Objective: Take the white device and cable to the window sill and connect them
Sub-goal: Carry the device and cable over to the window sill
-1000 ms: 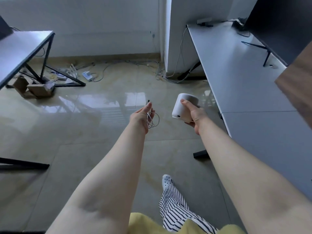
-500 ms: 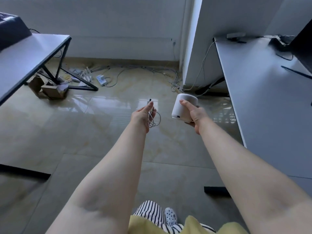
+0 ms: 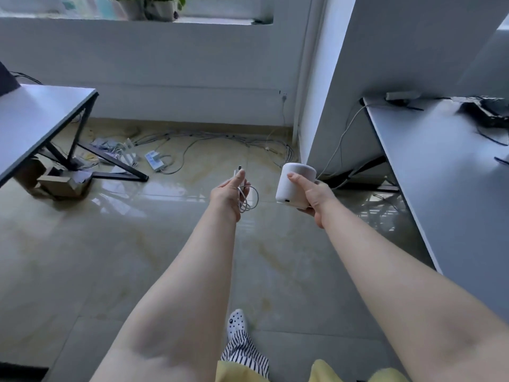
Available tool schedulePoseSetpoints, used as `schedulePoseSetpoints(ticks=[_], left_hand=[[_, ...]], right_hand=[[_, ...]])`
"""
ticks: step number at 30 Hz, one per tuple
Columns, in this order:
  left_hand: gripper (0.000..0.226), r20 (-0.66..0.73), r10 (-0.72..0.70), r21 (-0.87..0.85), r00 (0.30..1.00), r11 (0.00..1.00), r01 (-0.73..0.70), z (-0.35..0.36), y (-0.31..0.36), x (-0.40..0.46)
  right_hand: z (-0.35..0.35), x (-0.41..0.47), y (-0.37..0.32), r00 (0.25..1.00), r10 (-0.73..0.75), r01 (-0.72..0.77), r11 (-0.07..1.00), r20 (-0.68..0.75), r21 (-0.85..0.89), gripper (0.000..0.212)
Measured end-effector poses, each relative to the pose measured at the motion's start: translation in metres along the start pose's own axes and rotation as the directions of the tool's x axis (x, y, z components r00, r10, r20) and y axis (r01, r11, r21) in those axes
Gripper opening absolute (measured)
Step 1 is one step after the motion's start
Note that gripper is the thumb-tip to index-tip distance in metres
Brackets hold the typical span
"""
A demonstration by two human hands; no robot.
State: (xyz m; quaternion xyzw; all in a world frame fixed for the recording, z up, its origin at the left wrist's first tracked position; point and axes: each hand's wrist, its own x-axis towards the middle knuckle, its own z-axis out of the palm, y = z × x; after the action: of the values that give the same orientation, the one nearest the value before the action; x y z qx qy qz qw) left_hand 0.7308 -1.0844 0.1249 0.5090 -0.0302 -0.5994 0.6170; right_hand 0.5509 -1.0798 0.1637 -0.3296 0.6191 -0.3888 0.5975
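Observation:
My right hand (image 3: 312, 195) grips a white cylindrical device (image 3: 293, 181), held upright over the floor with a small port visible low on its side. My left hand (image 3: 230, 193) holds a coiled white cable (image 3: 249, 198), with its plug end sticking up past my thumb. Both arms are stretched forward, the two hands about a hand's width apart. The window sill (image 3: 132, 20) runs across the top of the view, above a low white wall.
Potted plants (image 3: 150, 5) stand on the sill. A grey desk (image 3: 35, 122) is at the left with cardboard boxes (image 3: 62, 183) under it. Another grey desk (image 3: 451, 172) is at the right beside a white pillar (image 3: 358, 78). Cables and a power strip (image 3: 154, 160) lie on the floor by the wall.
The view has tilted up and moved forward, bringing the window sill and plants into sight. Both hands keep their hold on the cable and the device.

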Motion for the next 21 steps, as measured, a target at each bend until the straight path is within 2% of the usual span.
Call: schedulePoseSetpoints(ticks=[7,13,18,21], left_hand=[[0.014,-0.013,0.04,0.04,0.999,0.998,-0.04,0.031,0.089,0.102],[0.013,-0.025,0.022,0.056,0.999,0.998,-0.02,0.051,0.135,0.176],[0.011,-0.053,0.046,0.053,0.998,0.998,-0.043,0.072,0.174,0.25],[0.011,-0.063,0.059,0.083,0.996,0.995,-0.054,0.092,0.198,0.3]], right_hand=[[0.076,0.099,-0.064,1.0,-0.005,0.005,1.0,-0.021,-0.004,0.066],[0.124,0.175,-0.098,1.0,0.008,-0.008,1.0,-0.017,-0.005,0.066],[0.164,0.253,-0.129,1.0,0.011,-0.011,1.0,0.015,-0.014,0.051],[0.187,0.307,-0.15,0.999,0.014,-0.014,1.0,0.032,0.0,0.057]])
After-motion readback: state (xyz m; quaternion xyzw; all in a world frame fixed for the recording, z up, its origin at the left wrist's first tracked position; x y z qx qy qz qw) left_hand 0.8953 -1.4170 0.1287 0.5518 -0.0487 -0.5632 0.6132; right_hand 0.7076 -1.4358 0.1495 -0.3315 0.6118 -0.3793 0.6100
